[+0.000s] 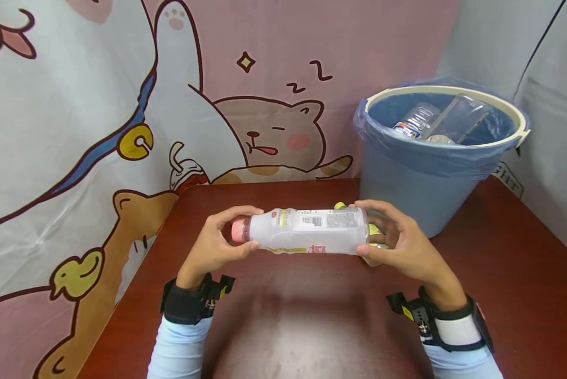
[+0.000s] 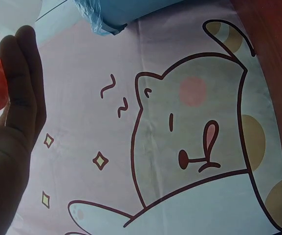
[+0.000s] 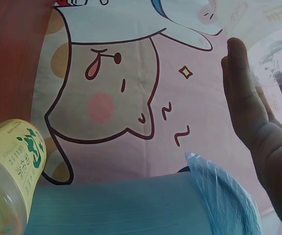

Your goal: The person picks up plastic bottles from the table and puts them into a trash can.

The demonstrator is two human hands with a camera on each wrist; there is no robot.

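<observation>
A translucent white bottle (image 1: 307,230) is held level above the worktop (image 1: 312,316), just in front of the lined blue bin (image 1: 435,158) at the far right. The left hand (image 1: 217,245) curls its fingers round the pink cap (image 1: 238,230) end, and the right hand (image 1: 397,239) curls round the base. It appears empty, so probably light and thin-walled (likely to dent); the stiffer neck and base look the soundest holds.

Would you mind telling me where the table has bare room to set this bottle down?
Bare table lies in front, between the wrists, and along the left edge by the curtain. It is crowded at the right rear: the bin stands there, with a yellow-labelled bottle beside it, behind the right hand.
</observation>
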